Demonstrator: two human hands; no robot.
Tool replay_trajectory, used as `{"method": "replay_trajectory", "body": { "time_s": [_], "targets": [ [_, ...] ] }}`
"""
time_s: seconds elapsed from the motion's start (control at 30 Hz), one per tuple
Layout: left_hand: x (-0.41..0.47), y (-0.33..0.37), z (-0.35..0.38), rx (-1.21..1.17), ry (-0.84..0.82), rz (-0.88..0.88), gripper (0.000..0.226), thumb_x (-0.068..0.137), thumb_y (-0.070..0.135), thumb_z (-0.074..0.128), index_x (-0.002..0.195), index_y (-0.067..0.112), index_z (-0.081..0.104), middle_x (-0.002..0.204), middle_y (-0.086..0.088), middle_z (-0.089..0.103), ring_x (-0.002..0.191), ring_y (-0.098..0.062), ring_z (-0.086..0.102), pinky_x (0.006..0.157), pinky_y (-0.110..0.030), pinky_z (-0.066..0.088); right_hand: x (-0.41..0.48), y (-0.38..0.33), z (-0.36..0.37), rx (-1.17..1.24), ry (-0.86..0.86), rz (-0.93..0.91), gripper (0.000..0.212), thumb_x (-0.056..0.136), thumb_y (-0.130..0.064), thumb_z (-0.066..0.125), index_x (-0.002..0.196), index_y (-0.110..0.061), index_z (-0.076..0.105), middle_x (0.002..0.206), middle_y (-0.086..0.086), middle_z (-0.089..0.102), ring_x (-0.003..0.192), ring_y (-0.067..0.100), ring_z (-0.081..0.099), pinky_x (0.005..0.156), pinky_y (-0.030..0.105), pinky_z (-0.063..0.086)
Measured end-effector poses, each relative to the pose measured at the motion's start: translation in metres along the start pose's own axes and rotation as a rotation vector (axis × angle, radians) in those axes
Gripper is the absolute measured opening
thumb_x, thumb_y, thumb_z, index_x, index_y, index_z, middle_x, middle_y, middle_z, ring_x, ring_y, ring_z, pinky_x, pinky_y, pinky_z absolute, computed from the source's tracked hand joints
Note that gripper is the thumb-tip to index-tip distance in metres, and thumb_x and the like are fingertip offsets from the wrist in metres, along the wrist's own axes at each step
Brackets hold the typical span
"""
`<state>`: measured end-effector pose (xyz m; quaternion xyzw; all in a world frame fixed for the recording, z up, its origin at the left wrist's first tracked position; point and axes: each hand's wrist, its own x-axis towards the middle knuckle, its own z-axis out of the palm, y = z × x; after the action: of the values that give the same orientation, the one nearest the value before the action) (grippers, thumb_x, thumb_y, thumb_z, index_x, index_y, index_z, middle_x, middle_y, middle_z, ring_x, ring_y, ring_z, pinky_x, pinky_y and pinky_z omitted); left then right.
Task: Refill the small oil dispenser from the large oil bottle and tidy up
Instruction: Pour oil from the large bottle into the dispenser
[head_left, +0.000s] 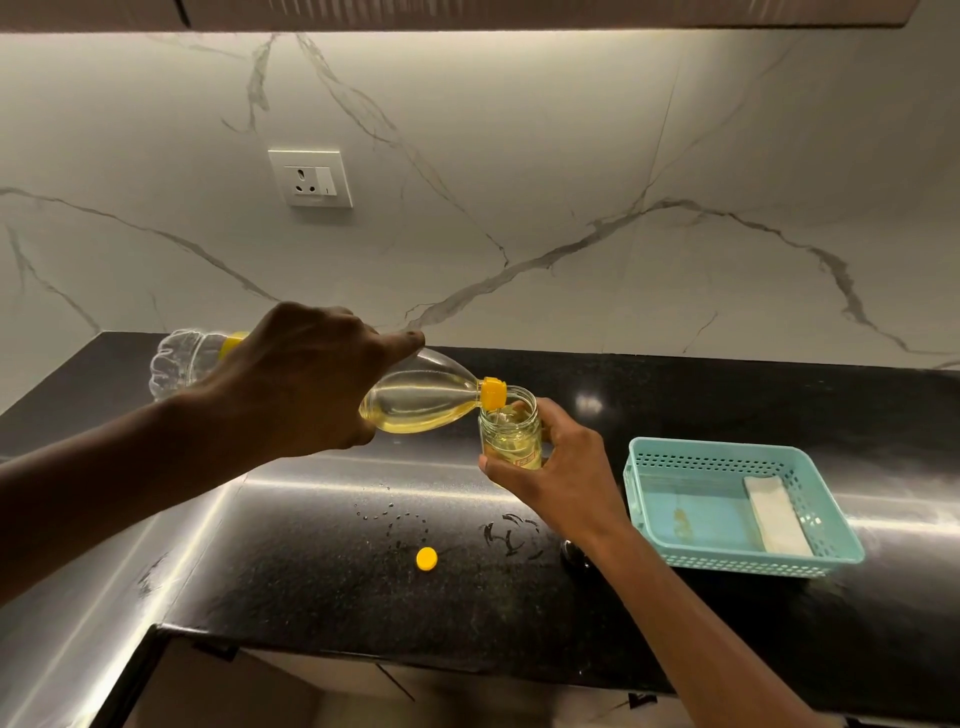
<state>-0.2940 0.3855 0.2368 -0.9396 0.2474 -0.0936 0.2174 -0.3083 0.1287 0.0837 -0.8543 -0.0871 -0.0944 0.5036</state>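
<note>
My left hand (306, 384) grips the large clear oil bottle (426, 400) around its middle and holds it tipped almost flat, its yellow neck over the mouth of the small glass dispenser jar (511, 434). A thin stream of yellow oil runs into the jar, which is partly full. My right hand (561, 467) holds the jar upright from its right side, just above the black counter (322, 587). The bottle's yellow cap (426, 559) lies loose on the counter in front of the jar.
A turquoise plastic basket (675, 558) with a folded white cloth (776, 514) in it stands to the right. Oil drops and smears (511, 535) mark the counter near the cap. A dark round object (574, 553) lies partly hidden under my right wrist. A wall socket (310, 178) sits on the marble backsplash.
</note>
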Motion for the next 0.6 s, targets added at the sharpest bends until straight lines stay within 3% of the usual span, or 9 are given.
{"method": "replay_trajectory", "body": {
  "time_s": [0.3, 0.4, 0.6],
  "targets": [
    [0.001, 0.002, -0.007, 0.046, 0.026, -0.012, 0.099, 0.070, 0.063, 0.089, 0.156, 0.029, 0.053, 0.092, 0.004, 0.082, 0.076, -0.017, 0.075, 0.062, -0.026, 0.056, -0.001, 0.000, 0.000, 0.001, 0.001, 0.009, 0.049, 0.075, -0.047, 0.088, 0.118, -0.040, 0.064, 0.099, -0.021, 0.072, 0.092, 0.001, 0.071, 0.082, 0.028, 0.063],
    [0.002, 0.002, -0.008, 0.050, 0.073, -0.007, 0.099, 0.074, 0.065, 0.084, 0.160, 0.032, 0.046, 0.103, 0.005, 0.083, 0.085, -0.017, 0.077, 0.066, -0.026, 0.056, -0.001, 0.000, 0.001, -0.005, -0.002, 0.009, 0.050, 0.075, -0.049, 0.087, 0.119, -0.039, 0.064, 0.100, -0.020, 0.073, 0.092, 0.003, 0.071, 0.081, 0.030, 0.064],
    [0.001, 0.002, -0.011, 0.075, 0.126, -0.004, 0.097, 0.079, 0.065, 0.079, 0.163, 0.035, 0.040, 0.107, 0.007, 0.082, 0.087, -0.015, 0.076, 0.064, -0.024, 0.051, -0.002, -0.001, 0.001, 0.005, -0.006, 0.012, 0.050, 0.075, -0.047, 0.088, 0.118, -0.039, 0.065, 0.099, -0.021, 0.073, 0.092, 0.002, 0.072, 0.081, 0.031, 0.064]
  ]
}}
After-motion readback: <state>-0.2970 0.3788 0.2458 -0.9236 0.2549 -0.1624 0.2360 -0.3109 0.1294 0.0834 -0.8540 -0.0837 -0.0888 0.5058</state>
